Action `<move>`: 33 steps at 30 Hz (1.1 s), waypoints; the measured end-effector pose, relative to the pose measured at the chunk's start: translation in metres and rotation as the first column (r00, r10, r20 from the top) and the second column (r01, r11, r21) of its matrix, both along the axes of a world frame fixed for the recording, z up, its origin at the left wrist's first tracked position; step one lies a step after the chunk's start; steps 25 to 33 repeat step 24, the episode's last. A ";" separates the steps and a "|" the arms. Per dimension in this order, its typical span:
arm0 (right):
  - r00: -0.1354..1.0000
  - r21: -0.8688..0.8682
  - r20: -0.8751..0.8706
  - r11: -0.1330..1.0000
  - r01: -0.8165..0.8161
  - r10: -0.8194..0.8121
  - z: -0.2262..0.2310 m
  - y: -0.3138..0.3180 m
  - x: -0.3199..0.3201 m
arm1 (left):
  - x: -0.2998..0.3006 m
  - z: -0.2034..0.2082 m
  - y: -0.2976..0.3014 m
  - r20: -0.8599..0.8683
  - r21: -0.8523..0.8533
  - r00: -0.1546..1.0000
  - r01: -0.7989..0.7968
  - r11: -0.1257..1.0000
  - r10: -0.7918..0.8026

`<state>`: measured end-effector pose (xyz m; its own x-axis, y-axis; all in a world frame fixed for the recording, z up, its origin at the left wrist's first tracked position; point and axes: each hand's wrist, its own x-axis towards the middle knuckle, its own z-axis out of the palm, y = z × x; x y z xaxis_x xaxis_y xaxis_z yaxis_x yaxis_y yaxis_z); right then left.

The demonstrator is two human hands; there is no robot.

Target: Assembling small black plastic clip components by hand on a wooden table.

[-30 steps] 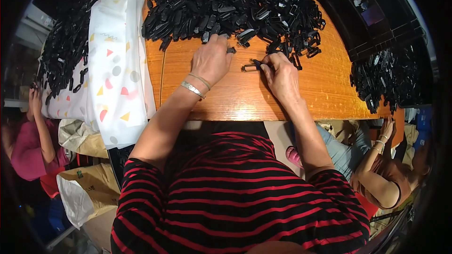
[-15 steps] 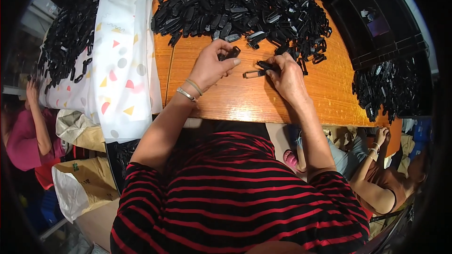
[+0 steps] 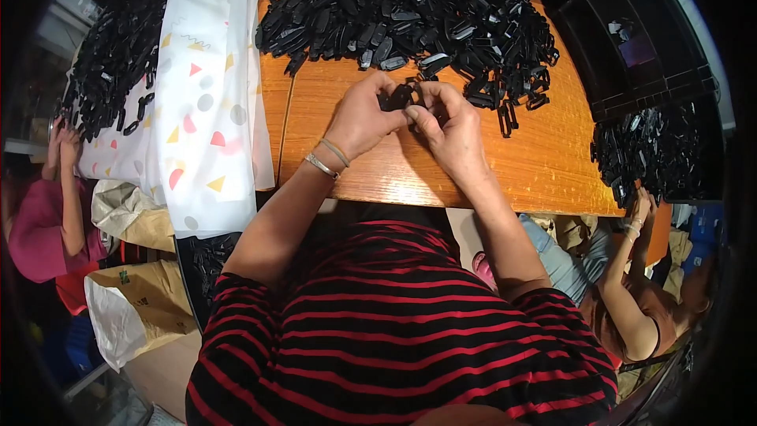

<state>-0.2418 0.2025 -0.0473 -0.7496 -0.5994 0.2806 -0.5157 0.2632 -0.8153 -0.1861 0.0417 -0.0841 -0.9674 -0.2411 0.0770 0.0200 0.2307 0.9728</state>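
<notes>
Above the wooden table (image 3: 315, 158), my two hands meet just in front of a big heap of black plastic pieces (image 3: 378, 12). My left hand (image 3: 364, 117) pinches a small black plastic piece (image 3: 399, 97) between thumb and fingers. From the other side, my right hand (image 3: 455, 128) closes on a thin black loop-shaped plastic piece (image 3: 417, 93), pressed up against the first. Fingers cover much of both pieces, so whether they are joined cannot be made out.
White patterned sheeting (image 3: 209, 110) covers the table's left part. More black pieces lie at far left (image 3: 118, 71) and right (image 3: 650, 150), where two other people work. A black crate (image 3: 631, 39) stands at the back right. Paper sacks (image 3: 142, 300) sit at lower left.
My right hand has moved left and up to meet my left hand, bringing its loop-shaped piece off the table. The pieces, apart before, now touch or overlap.
</notes>
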 end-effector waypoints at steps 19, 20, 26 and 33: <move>0.999 -0.071 -0.029 0.997 0.033 -0.036 0.003 -0.005 0.008 | 0.020 0.004 -0.005 -0.040 0.642 0.998 0.060 0.764 -0.044; 0.999 -0.060 -0.027 0.998 0.035 -0.037 0.004 -0.005 0.009 | 0.020 0.002 -0.005 -0.041 0.642 0.998 0.059 0.764 -0.042; 1.000 -0.054 0.009 0.998 0.019 -0.019 0.004 -0.004 0.010 | 0.022 0.002 -0.004 -0.001 0.608 1.000 0.018 0.794 -0.023; 1.000 -0.054 0.009 0.998 0.019 -0.019 0.004 -0.004 0.010 | 0.022 0.002 -0.004 -0.001 0.608 1.000 0.018 0.794 -0.023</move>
